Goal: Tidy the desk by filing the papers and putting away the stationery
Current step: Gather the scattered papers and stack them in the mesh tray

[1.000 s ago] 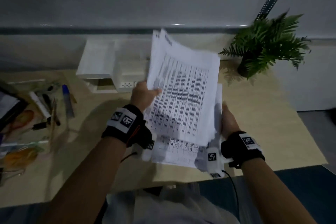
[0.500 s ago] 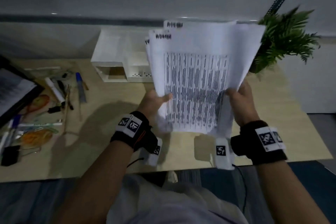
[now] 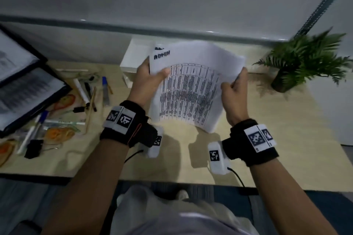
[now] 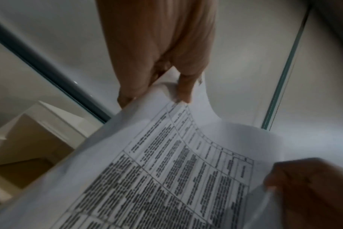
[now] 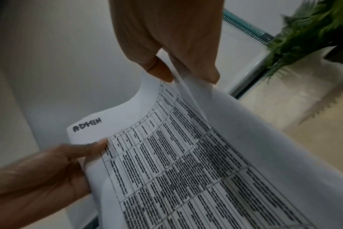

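Papers (image 3: 193,89): one sheaf of printed tables, held in the air above the desk (image 3: 286,139) between both hands. At least two sheets show, each marked "ADMIN" at its top corner; the full number cannot be told.

Change: half a second ago the sheaf stood higher and nearly flat, squared to the viewer; a second ago it was skewed and fanned. It is now lower, bowed, its top tipped toward the back of the desk. Judgement: the sheets look gathered and aligned, and filing comes next.

Left hand (image 3: 147,80): one, gripping the left edge near the top, thumb laid on the front sheet, fingers behind.

Right hand (image 3: 234,91): one, pinching the right edge; the right wrist view shows a thin layer of sheets between thumb (image 5: 161,69) and fingers (image 5: 202,68).

White organiser (image 3: 135,53): one, just beyond the left hand, partly hidden by the papers.

Folders (image 3: 24,89): two black-edged, open, well to the left of the left hand.

Stationery (image 3: 84,95): markers, pens, a pencil, rubber bands and one black clip loose between folders and left hand; blur prevents a firm count. None put away yet.

Potted plant (image 3: 303,63): one, beyond and right of the right hand.
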Action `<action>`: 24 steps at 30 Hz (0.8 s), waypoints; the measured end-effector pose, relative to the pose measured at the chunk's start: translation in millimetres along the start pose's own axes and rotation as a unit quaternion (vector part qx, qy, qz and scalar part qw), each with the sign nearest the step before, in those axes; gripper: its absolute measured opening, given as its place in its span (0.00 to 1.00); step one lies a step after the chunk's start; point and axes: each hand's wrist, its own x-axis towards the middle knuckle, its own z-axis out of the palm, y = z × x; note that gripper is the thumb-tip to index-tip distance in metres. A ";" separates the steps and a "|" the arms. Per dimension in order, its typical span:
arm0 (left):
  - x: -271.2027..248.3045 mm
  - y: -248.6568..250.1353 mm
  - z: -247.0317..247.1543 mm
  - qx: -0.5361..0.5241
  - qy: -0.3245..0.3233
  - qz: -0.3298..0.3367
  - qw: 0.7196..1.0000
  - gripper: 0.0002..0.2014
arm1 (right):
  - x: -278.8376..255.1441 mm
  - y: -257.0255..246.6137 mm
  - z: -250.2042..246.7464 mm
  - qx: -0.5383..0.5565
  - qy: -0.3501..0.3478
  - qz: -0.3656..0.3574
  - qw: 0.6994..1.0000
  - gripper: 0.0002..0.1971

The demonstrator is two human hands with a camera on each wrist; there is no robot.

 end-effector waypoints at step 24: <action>21.6 -62.4 -250.1 -0.018 0.161 -0.289 0.944 0.32 | -6.6 -2.9 254.3 -0.135 -0.129 0.100 0.977 0.18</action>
